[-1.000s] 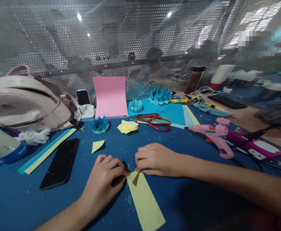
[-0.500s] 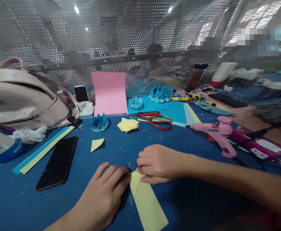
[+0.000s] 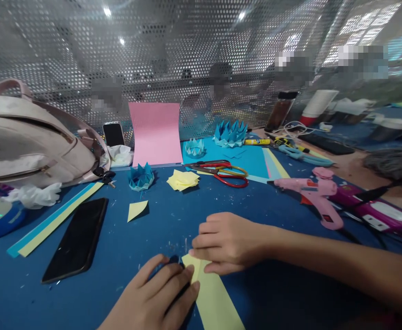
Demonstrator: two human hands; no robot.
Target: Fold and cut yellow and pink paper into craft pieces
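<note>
A pale yellow paper strip [image 3: 217, 298] lies on the blue table, its far end folded over at a slant. My left hand [image 3: 159, 291] rests along the strip's left edge, fingers slightly apart and fingertips on the folded part. Across the far end, my right hand [image 3: 223, 243] has its fingers curled together and pressed onto the paper. Its fingertips partly hide the fold. Beyond the hands are a small loose yellow paper piece [image 3: 137, 211], a stack of folded yellow pieces [image 3: 183, 180] and a blue folded-paper ring [image 3: 141, 177].
A black phone [image 3: 77, 240] and paper strips [image 3: 58, 217] lie left, near a backpack [image 3: 32, 142]. Scissors [image 3: 226, 172] lie by blue sheets [image 3: 249, 158] bearing a pointed blue paper ring [image 3: 230, 134]. A pink glue gun [image 3: 312, 192] lies right. Pink paper [image 3: 156, 133] stands behind.
My left hand has slid right and nearer to me, its fingertips now on the fold. The right hand has shifted slightly nearer, still pressing the strip's far end.
</note>
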